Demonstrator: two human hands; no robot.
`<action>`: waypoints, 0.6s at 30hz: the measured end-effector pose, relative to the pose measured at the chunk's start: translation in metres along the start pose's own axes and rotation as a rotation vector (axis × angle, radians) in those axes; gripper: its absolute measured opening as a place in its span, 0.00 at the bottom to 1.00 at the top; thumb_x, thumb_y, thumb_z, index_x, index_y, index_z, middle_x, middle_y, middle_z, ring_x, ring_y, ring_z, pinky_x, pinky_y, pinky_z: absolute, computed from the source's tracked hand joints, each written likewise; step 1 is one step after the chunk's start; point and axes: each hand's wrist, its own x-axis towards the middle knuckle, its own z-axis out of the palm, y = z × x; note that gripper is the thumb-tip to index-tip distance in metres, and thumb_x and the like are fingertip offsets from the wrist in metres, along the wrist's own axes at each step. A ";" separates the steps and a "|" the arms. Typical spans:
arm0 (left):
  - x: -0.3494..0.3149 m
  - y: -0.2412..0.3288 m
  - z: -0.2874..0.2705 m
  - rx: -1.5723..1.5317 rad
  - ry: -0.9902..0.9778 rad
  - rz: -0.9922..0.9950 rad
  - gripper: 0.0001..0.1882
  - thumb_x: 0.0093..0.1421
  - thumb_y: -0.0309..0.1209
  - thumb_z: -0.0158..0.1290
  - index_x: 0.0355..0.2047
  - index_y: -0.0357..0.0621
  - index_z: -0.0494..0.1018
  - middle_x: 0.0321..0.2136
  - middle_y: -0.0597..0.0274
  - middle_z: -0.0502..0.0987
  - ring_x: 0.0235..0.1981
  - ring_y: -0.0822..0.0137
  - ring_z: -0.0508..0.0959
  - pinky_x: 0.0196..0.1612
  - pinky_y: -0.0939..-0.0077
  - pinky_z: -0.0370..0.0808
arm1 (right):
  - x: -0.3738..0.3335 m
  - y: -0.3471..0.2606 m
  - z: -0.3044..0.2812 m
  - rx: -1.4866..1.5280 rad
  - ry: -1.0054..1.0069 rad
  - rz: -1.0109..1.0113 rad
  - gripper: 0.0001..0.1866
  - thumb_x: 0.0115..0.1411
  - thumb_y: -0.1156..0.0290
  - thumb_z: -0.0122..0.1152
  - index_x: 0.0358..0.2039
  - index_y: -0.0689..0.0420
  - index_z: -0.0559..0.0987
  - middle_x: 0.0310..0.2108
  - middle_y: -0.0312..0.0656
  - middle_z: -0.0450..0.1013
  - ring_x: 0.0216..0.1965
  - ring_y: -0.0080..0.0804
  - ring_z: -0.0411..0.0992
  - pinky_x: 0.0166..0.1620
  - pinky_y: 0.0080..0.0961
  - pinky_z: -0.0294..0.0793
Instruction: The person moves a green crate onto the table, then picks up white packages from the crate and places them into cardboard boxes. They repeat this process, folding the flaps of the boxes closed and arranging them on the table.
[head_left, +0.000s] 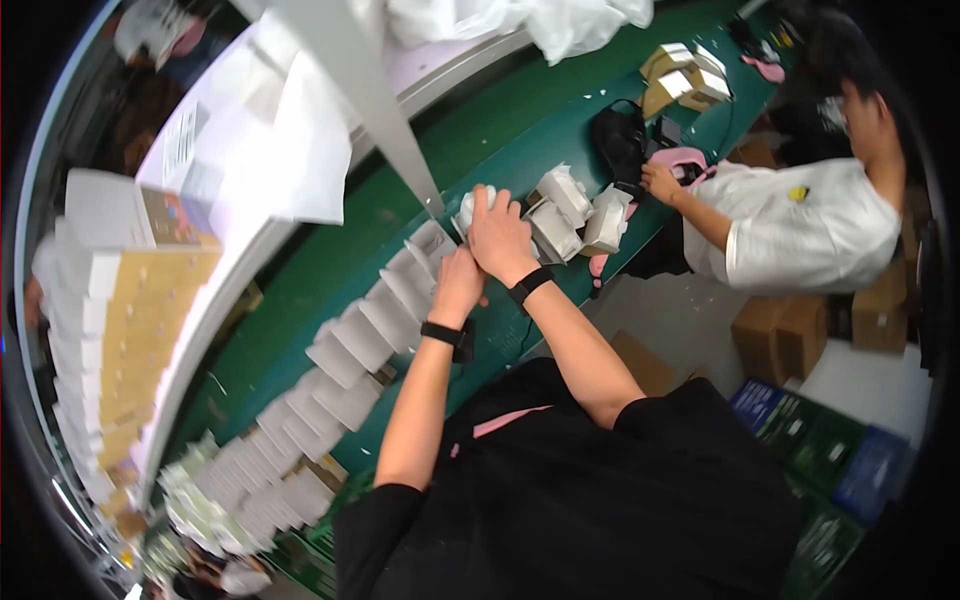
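Observation:
My right hand (500,240) lies over a white wrapped item (467,208) at the far end of a row of small boxes. Its fingers reach across the item and press on it. Just to the left and nearer, my left hand (460,283) is closed, fingers curled in close by the right hand; what they grip is hidden. The small boxes (362,343) run down the green worktable (510,165) toward the lower left, their white lids raised. Right of my hands stands a group of boxes with white wrapping (560,225) sticking out of them.
Across the table at right, a person in a white shirt (800,225) handles a pink and black item (683,165). Beyond lie more small boxes (685,78). A grey post (375,90) rises near my hands; a white shelf (225,235) with stacked boxes (150,330) curves along the left.

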 end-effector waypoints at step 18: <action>0.028 0.013 -0.005 -0.252 -0.059 -0.329 0.17 0.71 0.26 0.43 0.53 0.23 0.68 0.32 0.44 0.82 0.16 0.56 0.83 0.14 0.70 0.79 | 0.041 0.065 0.034 0.798 -0.120 0.093 0.28 0.65 0.70 0.52 0.65 0.66 0.69 0.49 0.61 0.78 0.53 0.56 0.77 0.59 0.40 0.74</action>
